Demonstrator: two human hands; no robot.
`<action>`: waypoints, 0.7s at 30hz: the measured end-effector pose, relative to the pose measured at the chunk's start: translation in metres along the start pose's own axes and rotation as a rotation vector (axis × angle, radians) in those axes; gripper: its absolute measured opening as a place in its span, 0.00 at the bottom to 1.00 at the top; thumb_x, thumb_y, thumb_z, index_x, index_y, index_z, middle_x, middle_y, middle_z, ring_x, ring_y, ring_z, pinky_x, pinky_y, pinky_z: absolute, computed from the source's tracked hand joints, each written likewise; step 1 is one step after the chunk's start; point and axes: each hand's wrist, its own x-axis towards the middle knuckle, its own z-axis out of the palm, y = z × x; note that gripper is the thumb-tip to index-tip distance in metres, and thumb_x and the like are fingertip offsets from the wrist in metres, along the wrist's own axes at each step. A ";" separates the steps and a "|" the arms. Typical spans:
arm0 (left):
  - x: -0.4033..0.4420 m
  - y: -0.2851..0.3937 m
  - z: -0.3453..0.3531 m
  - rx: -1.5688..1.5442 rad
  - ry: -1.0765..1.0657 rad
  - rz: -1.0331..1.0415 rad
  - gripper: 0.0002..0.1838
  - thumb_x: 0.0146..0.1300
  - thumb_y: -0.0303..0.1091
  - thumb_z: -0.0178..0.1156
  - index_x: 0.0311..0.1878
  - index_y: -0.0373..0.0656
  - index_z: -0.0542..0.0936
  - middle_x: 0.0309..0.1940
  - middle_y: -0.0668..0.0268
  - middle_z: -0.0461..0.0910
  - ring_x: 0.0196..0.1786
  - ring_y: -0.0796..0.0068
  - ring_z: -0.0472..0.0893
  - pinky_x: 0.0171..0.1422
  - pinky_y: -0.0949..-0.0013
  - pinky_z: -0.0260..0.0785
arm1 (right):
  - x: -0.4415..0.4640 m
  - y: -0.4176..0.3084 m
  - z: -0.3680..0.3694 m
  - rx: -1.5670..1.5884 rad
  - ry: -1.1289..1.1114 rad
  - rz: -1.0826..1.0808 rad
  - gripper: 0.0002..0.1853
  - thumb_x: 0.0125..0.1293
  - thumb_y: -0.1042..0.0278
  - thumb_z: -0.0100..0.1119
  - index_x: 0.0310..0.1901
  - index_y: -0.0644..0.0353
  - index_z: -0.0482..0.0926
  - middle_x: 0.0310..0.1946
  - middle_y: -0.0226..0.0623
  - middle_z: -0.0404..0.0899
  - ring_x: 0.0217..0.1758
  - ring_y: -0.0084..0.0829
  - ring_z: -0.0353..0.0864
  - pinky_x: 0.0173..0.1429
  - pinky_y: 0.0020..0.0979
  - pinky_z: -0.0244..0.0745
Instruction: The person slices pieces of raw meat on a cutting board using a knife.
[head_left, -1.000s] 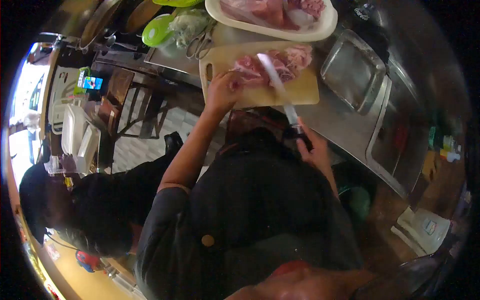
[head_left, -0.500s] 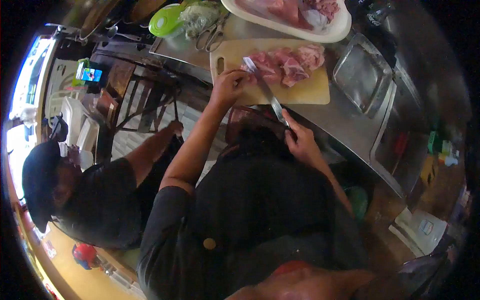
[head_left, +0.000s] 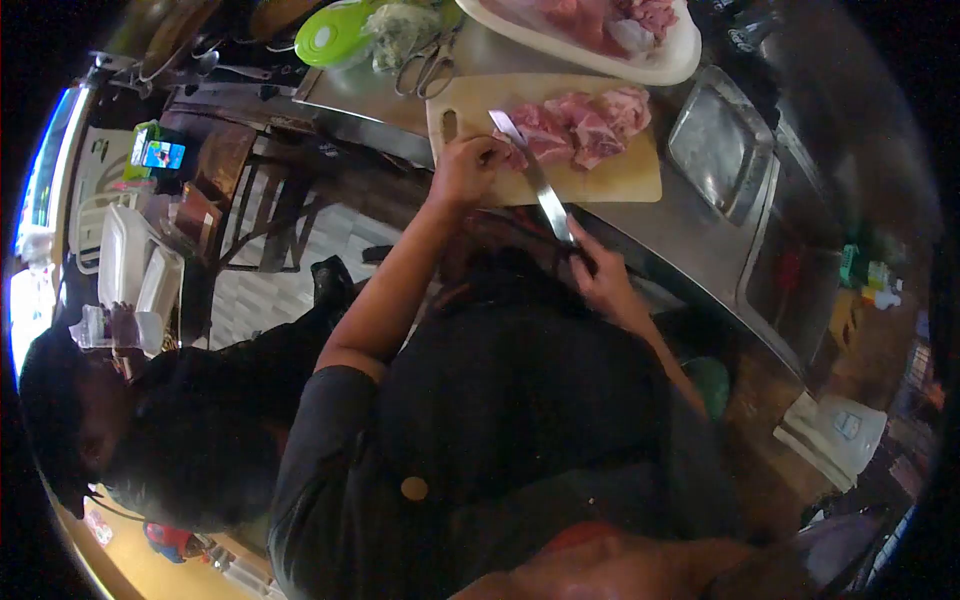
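Note:
Several pieces of raw pink meat (head_left: 582,130) lie in a row on a pale yellow cutting board (head_left: 610,186). My left hand (head_left: 466,172) is at the board's left side, its fingers curled and pinching the left end of the meat. Closed round a knife handle, my right hand (head_left: 603,274) is just off the board's near edge. The long knife (head_left: 541,186) slants up and left across the board, its blade against the meat close to my left fingertips. My fingers partly hide the meat's left end.
Beyond the board stands a white tub (head_left: 680,62) of more meat. Scissors (head_left: 428,72), a plastic bag (head_left: 397,38) and a green container (head_left: 330,36) sit at upper left. A metal tray (head_left: 722,140) is right of the board. Another person (head_left: 190,430) is at my left.
The knife still lies at the meat's left end, with both hands in nearly the same place. The person at left has leaned lower, and their outstretched arm is no longer visible.

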 end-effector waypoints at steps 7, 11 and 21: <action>0.002 -0.006 0.003 -0.005 0.009 0.015 0.07 0.51 0.28 0.64 0.34 0.40 0.83 0.35 0.56 0.81 0.39 0.58 0.81 0.46 0.64 0.72 | -0.015 0.003 -0.004 -0.011 -0.035 0.060 0.28 0.60 0.73 0.53 0.65 0.53 0.65 0.48 0.44 0.75 0.47 0.34 0.75 0.52 0.30 0.69; 0.002 -0.008 0.002 0.016 -0.028 0.008 0.09 0.51 0.31 0.65 0.36 0.40 0.83 0.38 0.57 0.82 0.40 0.60 0.82 0.48 0.65 0.73 | 0.033 0.015 0.024 0.058 0.045 -0.046 0.29 0.60 0.75 0.53 0.65 0.54 0.66 0.33 0.38 0.79 0.28 0.22 0.73 0.37 0.26 0.71; -0.004 -0.006 0.005 0.042 0.064 0.059 0.09 0.48 0.25 0.63 0.35 0.42 0.83 0.38 0.59 0.82 0.43 0.62 0.81 0.49 0.65 0.72 | 0.013 0.036 0.025 0.020 0.058 -0.145 0.29 0.60 0.76 0.52 0.66 0.54 0.65 0.55 0.44 0.76 0.36 0.23 0.79 0.45 0.26 0.74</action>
